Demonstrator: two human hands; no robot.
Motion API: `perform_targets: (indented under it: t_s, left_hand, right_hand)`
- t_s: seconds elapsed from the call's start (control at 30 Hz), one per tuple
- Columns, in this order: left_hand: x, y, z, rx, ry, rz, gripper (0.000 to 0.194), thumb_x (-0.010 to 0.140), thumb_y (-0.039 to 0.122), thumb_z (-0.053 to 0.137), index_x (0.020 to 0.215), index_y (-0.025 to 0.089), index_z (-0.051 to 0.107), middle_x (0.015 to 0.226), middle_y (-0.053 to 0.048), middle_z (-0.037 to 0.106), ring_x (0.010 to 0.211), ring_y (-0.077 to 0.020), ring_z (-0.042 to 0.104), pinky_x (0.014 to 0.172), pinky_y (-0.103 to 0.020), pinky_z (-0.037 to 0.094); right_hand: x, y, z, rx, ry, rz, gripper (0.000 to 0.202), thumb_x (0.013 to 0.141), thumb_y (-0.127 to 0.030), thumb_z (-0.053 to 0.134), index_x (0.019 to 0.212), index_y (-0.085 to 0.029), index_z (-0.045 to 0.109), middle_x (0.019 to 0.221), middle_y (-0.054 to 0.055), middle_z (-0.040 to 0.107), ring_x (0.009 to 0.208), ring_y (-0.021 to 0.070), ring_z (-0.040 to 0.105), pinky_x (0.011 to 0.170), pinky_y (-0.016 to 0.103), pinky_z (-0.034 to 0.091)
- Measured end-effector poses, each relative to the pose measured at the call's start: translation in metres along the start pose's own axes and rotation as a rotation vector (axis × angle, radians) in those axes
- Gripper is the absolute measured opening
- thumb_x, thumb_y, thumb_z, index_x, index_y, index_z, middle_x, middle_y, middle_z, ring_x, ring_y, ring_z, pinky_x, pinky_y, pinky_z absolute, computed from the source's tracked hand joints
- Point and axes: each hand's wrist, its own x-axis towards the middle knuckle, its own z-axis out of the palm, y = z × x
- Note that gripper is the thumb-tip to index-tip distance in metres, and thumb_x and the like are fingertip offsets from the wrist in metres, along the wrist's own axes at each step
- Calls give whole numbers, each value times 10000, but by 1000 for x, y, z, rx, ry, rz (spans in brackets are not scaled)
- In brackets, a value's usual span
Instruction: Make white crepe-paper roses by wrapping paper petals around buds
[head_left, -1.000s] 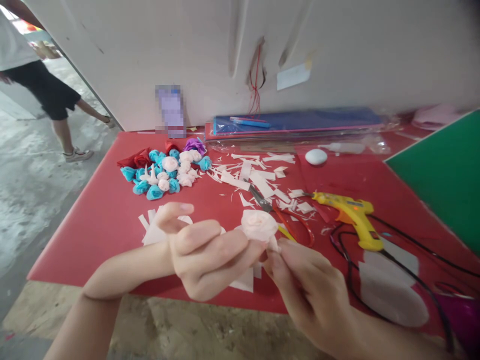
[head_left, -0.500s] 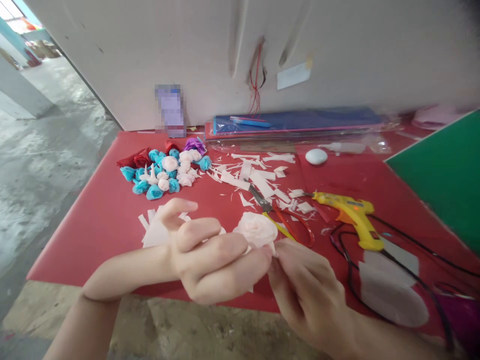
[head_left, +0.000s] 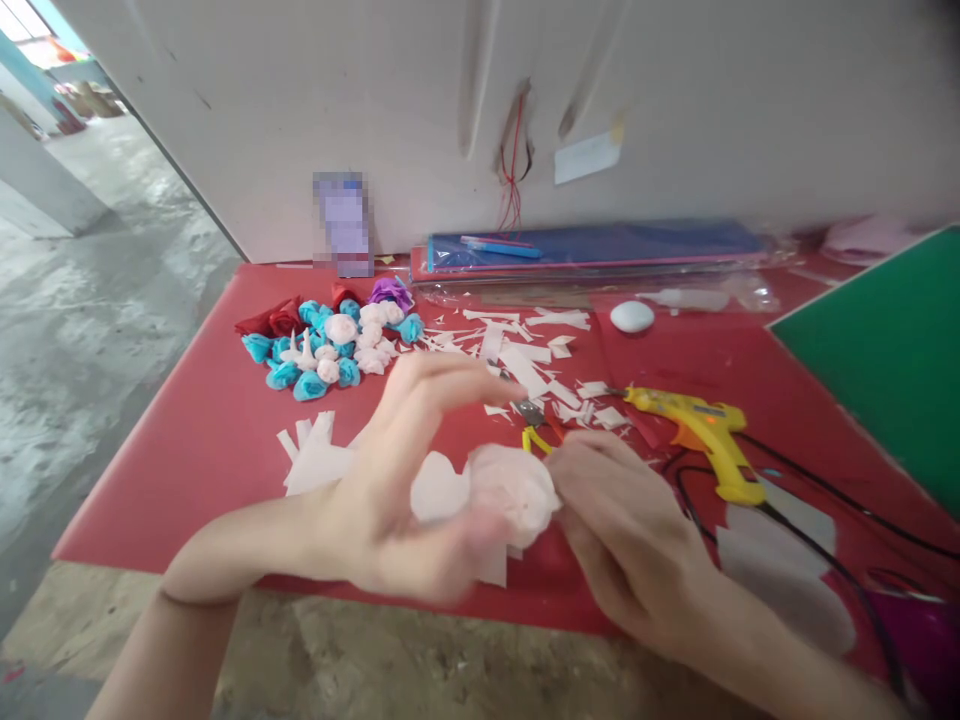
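Note:
A pale pink paper flower (head_left: 517, 490) hangs over the front of the red table, its rolled petals facing up. My right hand (head_left: 630, 520) pinches it at the right side, where its base is hidden by the fingers. My left hand (head_left: 420, 490) is spread, fingers arched above the flower and thumb in front of it; the thumb overlaps the petals, but I cannot tell whether it presses on them. Behind the left palm lies a pale paper piece (head_left: 439, 487). Just beyond the hands are scissors (head_left: 531, 412) with red and yellow handles, partly covered.
Finished blue, pink, red and purple paper flowers (head_left: 341, 335) cluster at the left. White paper scraps (head_left: 525, 365) litter the middle. A yellow glue gun (head_left: 705, 430) with a black cord lies right, near a white egg-shaped object (head_left: 632, 317). A green board (head_left: 885, 340) stands at the right edge.
My left hand has opened from its curled grip, fingers lifting and spreading. The flower has tilted and moved slightly lower, still in my right hand.

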Motion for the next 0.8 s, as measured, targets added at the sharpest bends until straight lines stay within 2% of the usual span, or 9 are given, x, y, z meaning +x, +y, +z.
perform_targets:
  t_s: [0.07, 0.13, 0.23, 0.33, 0.43, 0.63, 0.8]
  left_hand:
    - [6, -2, -6, -317, -198, -96, 364, 888, 423, 260, 1036, 210, 516, 956, -85, 588, 876, -189, 548, 775, -327, 477]
    - [10, -4, -8, -522, -377, -202, 347, 906, 366, 253, 938, 218, 565, 887, -57, 606, 815, -160, 567, 725, -279, 488]
    - [12, -5, -5, -650, -498, -284, 294, 890, 311, 329, 847, 202, 598, 829, -35, 616, 776, -143, 577, 729, -265, 487]
    - [14, -2, -2, -786, -519, -331, 215, 855, 267, 416, 795, 188, 607, 824, -33, 631, 782, -146, 591, 735, -269, 486]
    - [14, 0, 0, -862, -517, -365, 170, 823, 229, 470, 734, 183, 607, 798, -28, 629, 767, -142, 599, 720, -261, 489]
    - [15, 3, -2, -848, -526, -349, 199, 823, 176, 443, 685, 177, 586, 772, -22, 607, 743, -128, 589, 740, -262, 497]
    - [16, 6, -4, -827, -550, -356, 179, 814, 155, 453, 692, 179, 582, 767, -11, 613, 744, -117, 587, 698, -235, 503]
  right_hand:
    - [3, 11, -5, 23, -54, -43, 222, 780, -27, 326, 851, -202, 444, 669, 28, 528, 629, 168, 489, 639, 340, 419]
    - [4, 21, -6, 61, -103, -68, 226, 803, -32, 320, 862, -201, 458, 707, 31, 529, 678, 168, 489, 664, 336, 421]
    - [3, 31, -5, 152, -172, -67, 227, 827, -38, 311, 823, -205, 465, 736, 25, 512, 720, 161, 465, 673, 324, 424]
    - [1, 36, -3, 219, -241, -73, 240, 843, -50, 302, 832, -203, 487, 802, 39, 515, 826, 173, 465, 734, 346, 424]
    - [0, 37, -2, 266, -277, -54, 261, 861, -73, 294, 830, -200, 519, 813, 50, 521, 850, 174, 462, 744, 342, 433]
    - [1, 36, -1, 329, -341, 19, 333, 910, -196, 266, 775, -219, 570, 770, 46, 537, 820, 177, 487, 735, 341, 443]
    - [0, 38, 0, 351, -356, 24, 327, 911, -182, 265, 802, -221, 570, 773, 41, 533, 818, 172, 477, 721, 331, 441]
